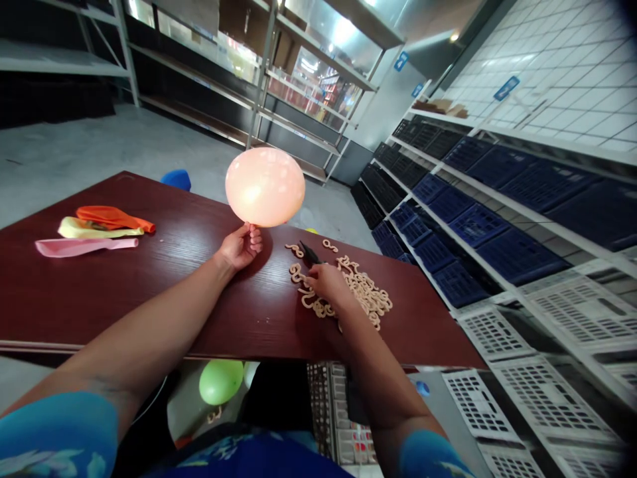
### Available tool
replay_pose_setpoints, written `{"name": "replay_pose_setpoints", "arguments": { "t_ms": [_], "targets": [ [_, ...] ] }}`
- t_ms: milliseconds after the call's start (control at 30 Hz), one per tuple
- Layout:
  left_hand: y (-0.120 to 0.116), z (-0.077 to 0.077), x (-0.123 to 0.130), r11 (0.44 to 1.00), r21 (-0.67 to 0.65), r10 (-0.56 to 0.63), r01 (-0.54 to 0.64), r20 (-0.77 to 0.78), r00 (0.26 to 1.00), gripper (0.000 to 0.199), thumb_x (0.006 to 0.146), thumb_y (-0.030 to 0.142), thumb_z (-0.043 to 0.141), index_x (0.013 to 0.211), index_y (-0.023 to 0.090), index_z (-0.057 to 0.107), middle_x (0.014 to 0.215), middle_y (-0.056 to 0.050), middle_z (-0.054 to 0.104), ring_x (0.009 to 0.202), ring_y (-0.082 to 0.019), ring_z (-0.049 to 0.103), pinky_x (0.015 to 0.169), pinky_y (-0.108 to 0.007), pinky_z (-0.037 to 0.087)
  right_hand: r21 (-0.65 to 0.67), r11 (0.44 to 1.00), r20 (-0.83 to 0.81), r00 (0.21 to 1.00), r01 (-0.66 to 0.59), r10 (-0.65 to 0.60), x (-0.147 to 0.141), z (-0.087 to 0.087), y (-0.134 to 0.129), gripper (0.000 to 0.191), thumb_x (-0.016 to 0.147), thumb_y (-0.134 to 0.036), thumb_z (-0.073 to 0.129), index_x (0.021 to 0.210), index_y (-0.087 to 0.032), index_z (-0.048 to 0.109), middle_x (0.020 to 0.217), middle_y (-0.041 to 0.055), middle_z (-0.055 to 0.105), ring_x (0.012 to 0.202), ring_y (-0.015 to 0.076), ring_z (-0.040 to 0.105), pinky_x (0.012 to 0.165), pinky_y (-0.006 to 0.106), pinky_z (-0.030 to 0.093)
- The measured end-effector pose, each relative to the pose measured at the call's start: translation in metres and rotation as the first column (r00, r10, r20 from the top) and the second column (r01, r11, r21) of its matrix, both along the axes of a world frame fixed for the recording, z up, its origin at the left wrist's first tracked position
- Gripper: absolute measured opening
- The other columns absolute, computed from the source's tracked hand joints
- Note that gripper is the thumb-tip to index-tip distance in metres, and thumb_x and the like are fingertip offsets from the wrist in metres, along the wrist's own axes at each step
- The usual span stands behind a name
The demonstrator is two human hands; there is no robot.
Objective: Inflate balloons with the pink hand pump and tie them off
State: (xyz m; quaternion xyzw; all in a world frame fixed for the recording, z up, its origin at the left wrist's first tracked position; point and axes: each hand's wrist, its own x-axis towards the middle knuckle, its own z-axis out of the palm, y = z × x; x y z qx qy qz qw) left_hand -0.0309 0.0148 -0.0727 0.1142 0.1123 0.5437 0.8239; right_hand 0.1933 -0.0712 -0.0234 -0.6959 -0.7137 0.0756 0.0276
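Note:
An inflated pale pink balloon (265,186) stands upright above my left hand (242,246), whose closed fingers pinch it at its neck. My right hand (326,281) is over the left part of a pile of beige curly cords (368,292); its fingertips are pressed together at one of the cord pieces, and what they hold is too small to make out. Just beyond those fingers lies a black tool (309,253), partly hidden by the hand. Flat orange (112,217), pale yellow (94,230) and pink (84,246) balloons rest on the left of the dark red table (199,299).
A green balloon (221,382) is below the table's near edge. Behind the table's far edge shows a blue object (176,179). Shelves with dark blue crates (478,226) and white crates (547,392) line the right side. Metal racks (259,99) stand at the back.

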Motion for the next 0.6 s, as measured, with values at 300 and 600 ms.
{"name": "replay_pose_setpoints", "arguments": {
  "t_ms": [300,600],
  "targets": [
    [-0.002,0.0,0.0,1.0,0.026,-0.01,0.01,0.004,1.0,0.022,0.087,0.022,0.046,0.067,0.014,0.047,0.059,0.001,0.042,0.044,-0.005,0.036,0.039,-0.017,0.03,-0.003,0.999,-0.516,0.856,0.042,-0.038,0.002,0.012,0.012,0.023,0.07,-0.041,0.064,0.074,-0.019,0.068,0.05,-0.0044,0.055,0.043,0.0089,0.047,0.044,0.02,0.033],
    [0.002,-0.003,0.0,0.999,0.047,0.011,-0.01,-0.013,1.0,0.018,0.085,0.022,0.049,0.069,0.013,0.049,0.063,-0.001,0.05,0.042,-0.004,0.036,0.036,-0.015,0.029,-0.041,0.999,-0.845,0.533,-0.016,-0.026,-0.019,0.03,0.031,0.029,0.065,-0.045,0.066,0.072,-0.017,0.065,0.063,-0.001,0.064,0.043,0.0048,0.045,0.038,0.017,0.028]
  ]
}}
